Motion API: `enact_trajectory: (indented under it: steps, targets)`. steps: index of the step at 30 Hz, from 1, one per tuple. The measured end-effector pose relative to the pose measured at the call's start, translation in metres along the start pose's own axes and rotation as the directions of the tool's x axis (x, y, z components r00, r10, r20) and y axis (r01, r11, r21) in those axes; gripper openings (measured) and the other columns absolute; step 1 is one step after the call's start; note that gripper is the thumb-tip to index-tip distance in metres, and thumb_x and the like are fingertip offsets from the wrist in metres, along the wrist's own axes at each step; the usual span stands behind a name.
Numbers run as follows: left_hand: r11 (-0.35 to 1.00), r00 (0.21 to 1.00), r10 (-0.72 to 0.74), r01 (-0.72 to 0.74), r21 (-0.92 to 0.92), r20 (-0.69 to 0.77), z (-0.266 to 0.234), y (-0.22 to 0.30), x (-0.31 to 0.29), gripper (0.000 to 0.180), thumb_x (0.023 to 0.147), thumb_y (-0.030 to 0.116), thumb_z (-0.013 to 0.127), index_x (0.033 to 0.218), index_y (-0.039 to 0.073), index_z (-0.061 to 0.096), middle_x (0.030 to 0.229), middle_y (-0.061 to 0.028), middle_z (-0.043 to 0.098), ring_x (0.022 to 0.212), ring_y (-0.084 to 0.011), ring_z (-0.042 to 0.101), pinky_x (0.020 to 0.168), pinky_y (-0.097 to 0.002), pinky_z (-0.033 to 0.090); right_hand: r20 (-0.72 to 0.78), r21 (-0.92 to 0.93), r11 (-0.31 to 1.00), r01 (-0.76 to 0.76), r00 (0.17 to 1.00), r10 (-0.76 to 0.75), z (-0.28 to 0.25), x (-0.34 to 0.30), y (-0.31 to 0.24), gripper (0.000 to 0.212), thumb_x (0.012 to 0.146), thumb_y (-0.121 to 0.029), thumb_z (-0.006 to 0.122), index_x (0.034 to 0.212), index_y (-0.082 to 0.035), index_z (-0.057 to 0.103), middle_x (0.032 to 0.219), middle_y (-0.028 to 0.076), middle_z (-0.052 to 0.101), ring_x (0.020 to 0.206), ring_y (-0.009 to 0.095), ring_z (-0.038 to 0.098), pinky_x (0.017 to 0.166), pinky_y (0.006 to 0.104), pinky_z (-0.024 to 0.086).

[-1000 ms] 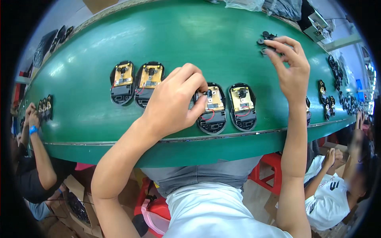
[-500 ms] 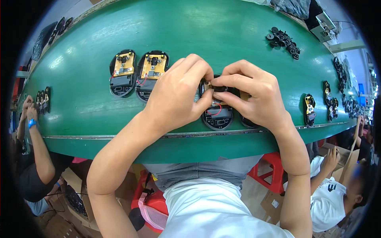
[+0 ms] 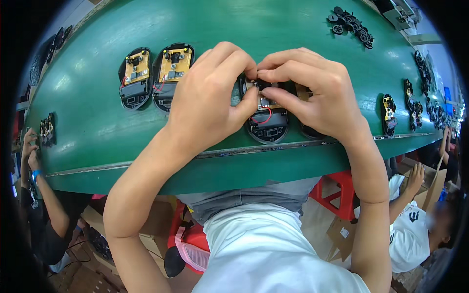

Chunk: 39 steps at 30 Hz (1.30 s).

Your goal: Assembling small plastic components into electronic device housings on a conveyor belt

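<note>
An open computer mouse base (image 3: pixel 269 133) lies before me, with a tan circuit board, a red wire and a black lower section. My left hand (image 3: pixel 217 80) curls over its upper left side, thumb and fingertips bent inward. From the right, my right hand (image 3: pixel 312 80) meets it, thumb and forefinger pinched round a small black part above the board. That part is mostly hidden by the fingers. Under my right hand another mouse base (image 3: pixel 310 132) partly shows. To the left lie two more, a mouse base (image 3: pixel 136 80) and a mouse base (image 3: pixel 172 73), their boards facing up.
A heap of black scroll wheels (image 3: pixel 351 25) sits at the far right of the green table (image 3: pixel 97 93). Farther right are a mouse base (image 3: pixel 389 115) and several others. Co-workers sit on both sides; a red stool (image 3: pixel 337 195) stands below the table edge.
The view has shifted, so the table items sit higher in the picture. Both hands stay at the same mouse base, with the fingertips slightly repositioned. The right co-worker's hand has moved up.
</note>
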<state>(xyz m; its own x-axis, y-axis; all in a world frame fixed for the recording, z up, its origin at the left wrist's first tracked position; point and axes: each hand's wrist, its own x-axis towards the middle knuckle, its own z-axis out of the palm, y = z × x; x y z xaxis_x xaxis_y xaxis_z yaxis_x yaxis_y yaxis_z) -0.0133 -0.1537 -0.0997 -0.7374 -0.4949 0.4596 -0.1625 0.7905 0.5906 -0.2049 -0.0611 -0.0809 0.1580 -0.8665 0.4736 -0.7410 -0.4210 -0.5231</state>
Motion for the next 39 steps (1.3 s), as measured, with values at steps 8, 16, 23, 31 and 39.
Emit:
enact_trajectory:
  steps: [8,16,23,31,39]
  targets:
    - [1.000,1.000,-0.019,0.019,-0.002,0.007,0.002,-0.002,-0.001,0.021,0.075,-0.001,0.073,0.090,-0.001,0.059,0.092,-0.0095,0.061,0.079,-0.0237,0.061,0.069,-0.0334,0.049,-0.009,-0.117,0.993,-0.026,1.000,0.025,0.003,0.000,-0.008,0.017,0.074,-0.007,0.081,0.089,-0.004,0.072,0.089,0.007,0.072,0.083,0.028,0.066,0.073,0.0380,0.054]
    - [1.000,1.000,-0.011,0.011,-0.010,0.020,0.003,0.000,0.001,0.022,0.076,0.001,0.074,0.093,-0.001,0.060,0.093,-0.0085,0.062,0.080,-0.0213,0.061,0.070,-0.0326,0.049,0.043,-0.328,0.944,0.040,0.999,-0.027,0.004,0.004,-0.030,0.017,0.073,-0.002,0.079,0.088,-0.002,0.069,0.096,0.008,0.071,0.085,0.028,0.065,0.072,0.0368,0.054]
    - [0.995,0.996,-0.084,0.085,-0.058,0.025,0.006,0.003,0.004,0.019,0.074,0.007,0.073,0.089,0.003,0.062,0.093,-0.0108,0.062,0.086,-0.0325,0.064,0.073,-0.0412,0.051,-0.024,-0.034,0.999,0.023,0.999,-0.024,-0.001,-0.007,0.007,0.013,0.078,-0.009,0.078,0.088,-0.005,0.073,0.090,0.008,0.071,0.085,0.029,0.066,0.074,0.0385,0.054]
    - [0.996,0.995,-0.087,0.088,-0.031,0.039,0.007,0.001,0.002,0.019,0.078,0.004,0.073,0.093,0.000,0.061,0.097,-0.0054,0.062,0.081,-0.0172,0.059,0.072,-0.0308,0.048,-0.069,0.055,0.998,-0.016,0.997,0.020,0.004,-0.008,0.003,0.016,0.078,-0.010,0.081,0.091,-0.004,0.073,0.090,0.009,0.073,0.083,0.029,0.068,0.074,0.0388,0.055]
    - [0.997,0.996,-0.070,0.072,-0.025,0.057,0.003,0.001,0.003,0.019,0.078,0.005,0.072,0.093,0.001,0.061,0.097,-0.0040,0.062,0.079,-0.0145,0.057,0.069,-0.0281,0.045,-0.004,-0.088,0.996,0.032,0.999,-0.033,-0.002,-0.002,-0.002,0.020,0.075,-0.001,0.083,0.093,0.001,0.074,0.091,0.009,0.075,0.082,0.024,0.069,0.069,0.0320,0.055]
